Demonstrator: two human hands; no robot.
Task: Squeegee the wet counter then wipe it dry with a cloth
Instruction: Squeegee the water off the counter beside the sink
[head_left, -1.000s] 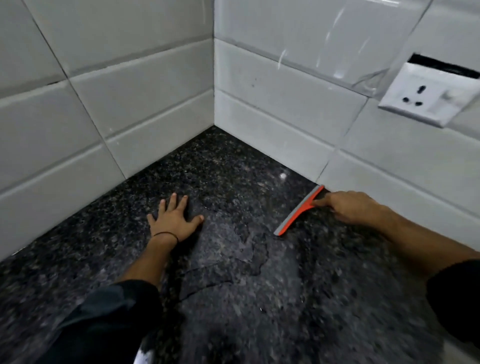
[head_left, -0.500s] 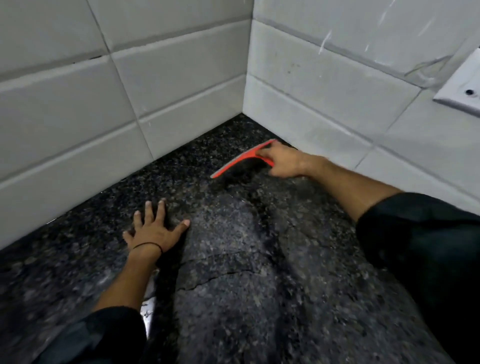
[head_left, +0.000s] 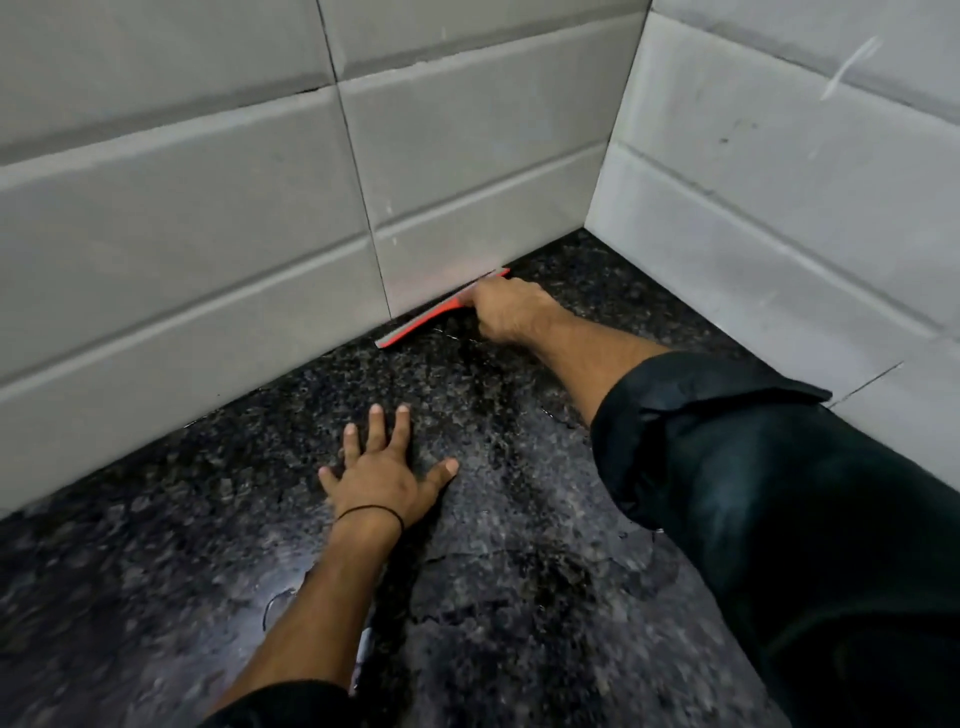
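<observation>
Two hands on the dark speckled counter (head_left: 156, 545). Left hand (head_left: 382, 480) pressed flat, palm down, fingers spread wide and holding nothing, thin black band (head_left: 370, 514) round the wrist. Right hand (head_left: 506, 314) reached across to the far side, fingers curled tight round the handle of the red squeegee (head_left: 415, 325). Blade laid along the foot of the tiled wall (head_left: 208, 208), touching the counter just beside the corner. Wet film with ragged edges spread over the near counter. Dark sleeve (head_left: 779, 493) pushed up the right forearm.
</observation>
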